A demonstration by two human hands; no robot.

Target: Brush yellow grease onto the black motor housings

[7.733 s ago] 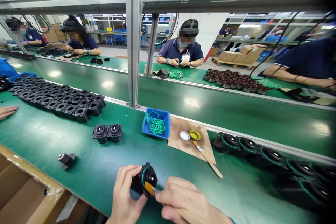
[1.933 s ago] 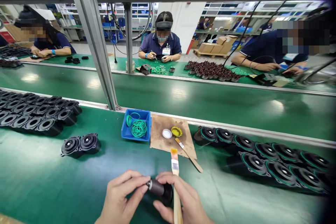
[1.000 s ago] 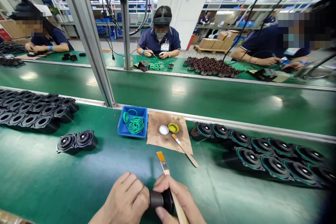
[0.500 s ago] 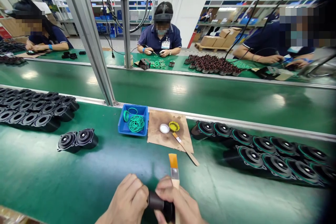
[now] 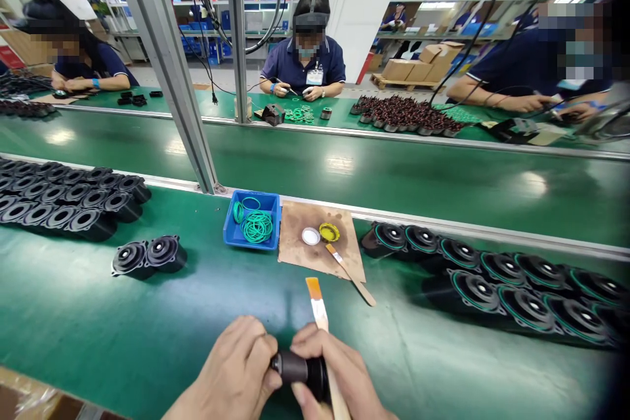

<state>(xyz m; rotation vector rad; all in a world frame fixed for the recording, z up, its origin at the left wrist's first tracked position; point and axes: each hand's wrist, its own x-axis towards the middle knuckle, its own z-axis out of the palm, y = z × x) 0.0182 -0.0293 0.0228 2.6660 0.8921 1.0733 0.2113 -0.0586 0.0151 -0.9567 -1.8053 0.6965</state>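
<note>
My left hand (image 5: 241, 367) pinches the left end of a black cylindrical part (image 5: 294, 366), which lies sideways low in the view. My right hand (image 5: 339, 374) is closed around the part's wider right end. The same hand also grips a flat paintbrush (image 5: 319, 312), its orange bristles pointing up and away. Fingers hide both ends of the part. Beyond my hands, a second brush (image 5: 349, 274) rests partly on a stained cardboard sheet (image 5: 295, 257), beside a yellow dish (image 5: 329, 231) and a white lid (image 5: 310, 236). Green rubber rings (image 5: 256, 226) fill a blue bin (image 5: 252, 247) to their left.
Black housings with green rings (image 5: 506, 268) stand in rows at right. More housings (image 5: 73, 193) are at far left, with a pair (image 5: 147, 256) nearer. A slanted metal post (image 5: 165, 72) rises behind the bin. Co-workers (image 5: 305, 59) sit across the conveyor (image 5: 339, 164).
The brush in my right hand has tilted leftward. My hands and the cylindrical part have risen slightly in the view, and more of the part's left end shows. The whole view has shifted a little.
</note>
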